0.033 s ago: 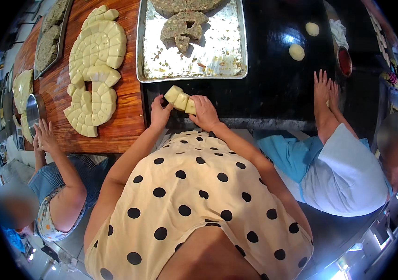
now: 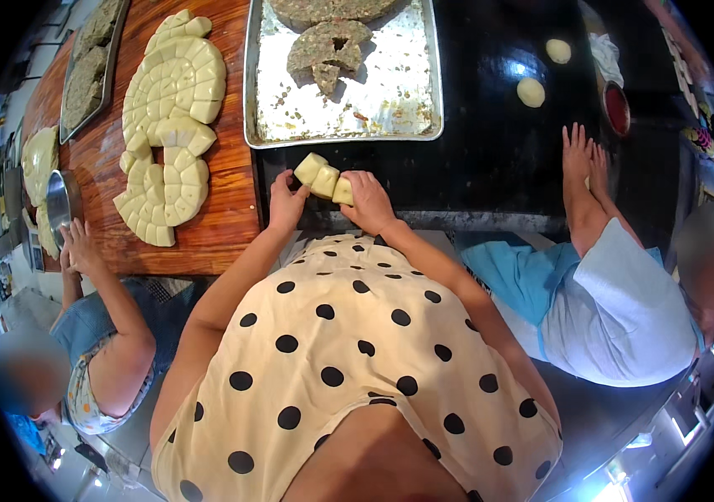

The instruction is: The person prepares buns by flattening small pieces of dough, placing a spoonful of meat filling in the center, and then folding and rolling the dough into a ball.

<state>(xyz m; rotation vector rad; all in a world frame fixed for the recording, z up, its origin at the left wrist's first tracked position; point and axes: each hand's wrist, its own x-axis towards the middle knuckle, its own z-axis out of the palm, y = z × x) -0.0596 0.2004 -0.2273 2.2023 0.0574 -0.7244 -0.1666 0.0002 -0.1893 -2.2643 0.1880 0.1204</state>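
Observation:
A short row of pale yellow dough pieces [image 2: 324,181] lies at the near edge of the black worktop, just below a metal tray. At the row's left end, my left hand [image 2: 286,203] has its thumb and forefinger closed against the dough. My right hand [image 2: 368,205] curls over the right-end piece and partly covers it. On the wooden board to the left spreads a big slab of dough cut into many small blocks [image 2: 174,84]. The metal tray [image 2: 348,136] holds a brownish-green, speckled filling [image 2: 323,52], with crumbs scattered around it.
Two round dough balls [image 2: 531,92] sit on the black worktop at right, near a bowl of red contents [image 2: 617,109] and a white cloth [image 2: 605,55]. A co-worker's hands [image 2: 581,159] rest there. At left, another person's hands [image 2: 79,247] are beside a metal bowl [image 2: 62,201].

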